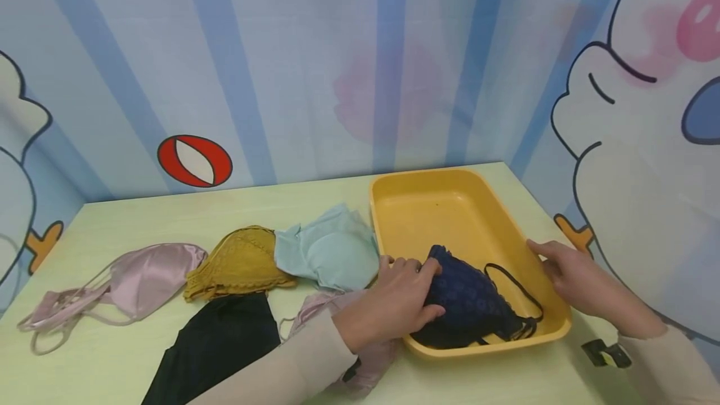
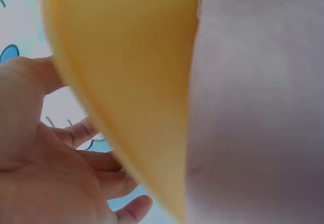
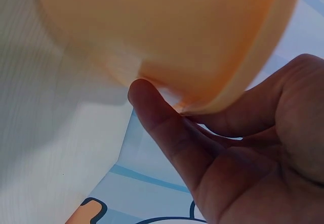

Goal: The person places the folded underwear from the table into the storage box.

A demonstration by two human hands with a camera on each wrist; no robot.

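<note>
A navy lace bra [image 1: 464, 299] with black straps lies in the near part of a yellow tray [image 1: 427, 205]. My left hand [image 1: 388, 299] reaches over the tray's left rim, its fingers loosely spread beside the bra. In the left wrist view, the left palm [image 2: 50, 178] faces the tray wall [image 2: 131, 92], and parts of its fingers are hidden behind the rim. At the tray's right side, my right hand [image 1: 585, 283] grips the rim. The right wrist view shows the right hand [image 3: 238, 143] with a finger against the tray's outer wall [image 3: 167, 37].
Left of the tray lie a pale mint bra [image 1: 332, 249], a mustard bra [image 1: 242, 261], a shiny pink bra [image 1: 152, 277] and a black cloth item [image 1: 225, 336]. A mauve garment [image 1: 371, 367] sits partly under my left forearm. Printed walls [image 1: 315, 80] border the table [image 1: 135, 224].
</note>
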